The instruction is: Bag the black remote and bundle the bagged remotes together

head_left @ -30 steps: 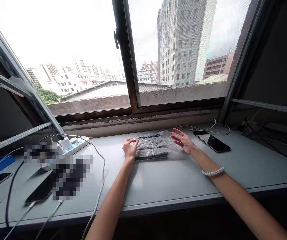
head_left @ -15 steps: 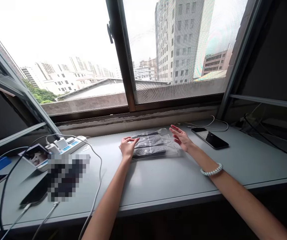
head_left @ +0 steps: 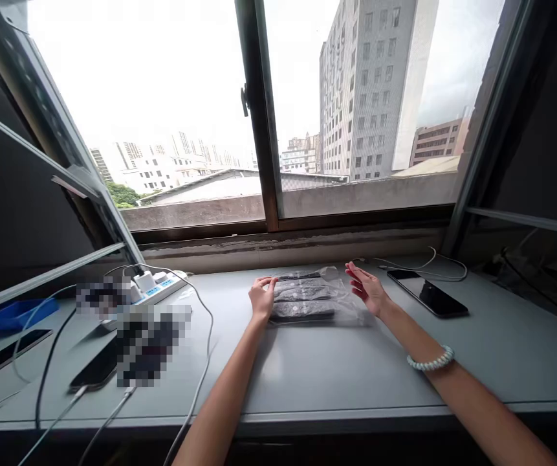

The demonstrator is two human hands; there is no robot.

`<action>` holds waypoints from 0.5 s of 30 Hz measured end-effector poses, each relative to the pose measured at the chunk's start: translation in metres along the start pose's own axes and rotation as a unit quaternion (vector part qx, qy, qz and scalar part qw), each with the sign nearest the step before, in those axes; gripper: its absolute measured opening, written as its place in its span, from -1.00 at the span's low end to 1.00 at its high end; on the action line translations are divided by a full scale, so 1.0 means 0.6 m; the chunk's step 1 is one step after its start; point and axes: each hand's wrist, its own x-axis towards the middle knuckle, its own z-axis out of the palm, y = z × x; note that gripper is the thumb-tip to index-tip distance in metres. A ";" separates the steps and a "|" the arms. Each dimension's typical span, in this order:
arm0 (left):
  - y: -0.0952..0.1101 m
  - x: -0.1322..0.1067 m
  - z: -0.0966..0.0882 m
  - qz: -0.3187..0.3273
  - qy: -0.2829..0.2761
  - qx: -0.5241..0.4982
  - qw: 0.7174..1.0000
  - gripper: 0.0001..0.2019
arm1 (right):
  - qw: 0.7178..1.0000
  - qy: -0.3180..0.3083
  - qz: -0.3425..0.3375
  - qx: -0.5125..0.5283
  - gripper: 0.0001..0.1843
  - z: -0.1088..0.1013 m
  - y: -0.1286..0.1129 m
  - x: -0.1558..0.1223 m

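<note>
A clear plastic bag (head_left: pixel 343 309) lies flat on the grey desk in front of me, with several dark grey, folded fabric-like bundles (head_left: pixel 306 293) side by side inside. At the bag's left edge is my left hand (head_left: pixel 261 299), its thumb and curled fingers closed on the plastic there. My right hand (head_left: pixel 368 288) is held just past the bag's right end, palm turned inward and fingers stretched out, with nothing visible in it. A pale beaded band (head_left: pixel 431 362) circles the right wrist.
To the right lies a black phone (head_left: pixel 427 293), with a white cable (head_left: pixel 446 277) behind it. On the left are a white power strip (head_left: pixel 159 288), a charging phone (head_left: pixel 96 369), loose cables and a blue tray (head_left: pixel 13 315). A window (head_left: pixel 273 223) stands behind the desk.
The camera view has shifted, so everything appears lower and further right. Both hands stay about the same relative to the bag; the right fingers look closer together than before.
</note>
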 end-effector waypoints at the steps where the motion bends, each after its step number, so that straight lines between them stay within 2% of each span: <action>1: 0.001 0.000 0.000 0.001 -0.001 -0.003 1.000 -0.79 | 1.000 0.001 -0.001 -0.002 -0.75 0.000 0.001 0.000; 5: 0.005 -0.001 -0.003 0.000 0.004 -0.008 1.000 -0.74 | 1.000 -0.002 -0.006 -0.005 -0.82 -0.001 0.003 -0.001; 9: 0.010 -0.005 -0.007 0.004 0.005 -0.013 1.000 -0.66 | 1.000 -0.013 -0.007 -0.008 -0.70 0.000 0.008 0.000; 15: 0.012 -0.008 -0.012 0.027 0.008 -0.025 0.999 -0.65 | 0.999 -0.022 -0.012 -0.021 -0.60 0.000 0.014 0.004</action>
